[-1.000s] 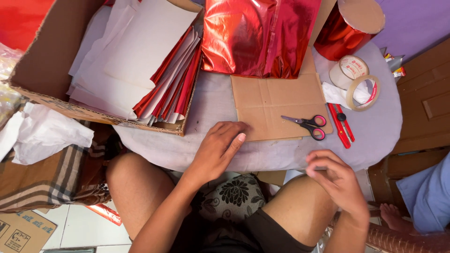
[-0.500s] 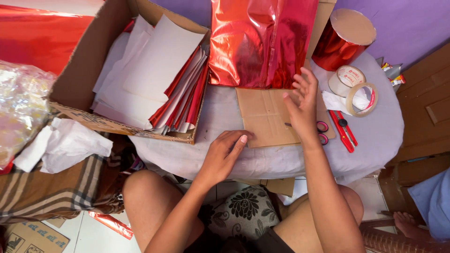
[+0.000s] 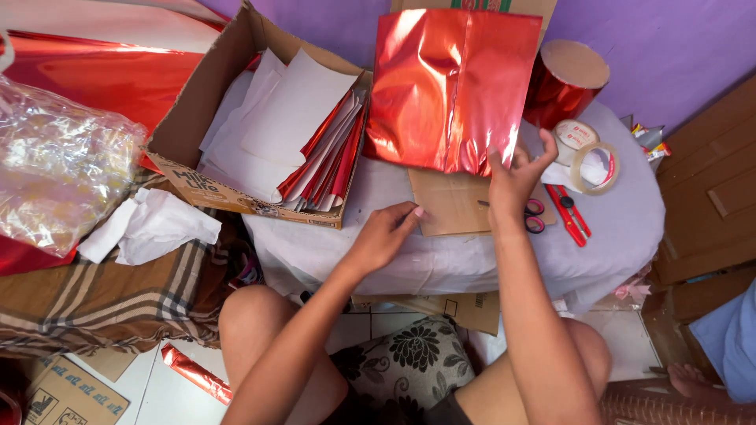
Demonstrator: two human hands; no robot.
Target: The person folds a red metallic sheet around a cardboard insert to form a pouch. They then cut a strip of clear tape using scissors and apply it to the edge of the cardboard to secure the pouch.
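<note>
a: foil sheet (image 3: pixel 453 86), red and shiny, stands tilted at the far side of the table (image 3: pixel 614 236). right hand (image 3: pixel 516 177) is at its lower right corner, fingers spread and touching the bottom edge; the grip is not closed, and i cannot tell whether thumb and finger pinch the foil.

b: and the other hand?

a: left hand (image 3: pixel 386 232) lies open and flat on the table cloth, fingertips touching the near left edge of the cardboard piece (image 3: pixel 453 205). it holds nothing.

b: step in hand?

a: by my judgement, taking hold of the foil to draw it onto the cardboard. the next move would call for a firm pinch on that corner while the left hand steadies the cardboard.

b: what lies about the grip?

a: scissors (image 3: pixel 531 216) with red handles, just under the right hand's wrist. red cutter (image 3: pixel 573 214) just to the right. tape rolls (image 3: pixel 587 153) beyond that, near. red foil roll (image 3: pixel 563 83) behind them. cardboard box (image 3: pixel 236 169) of white and red sheets, well to the left of the left hand.
</note>
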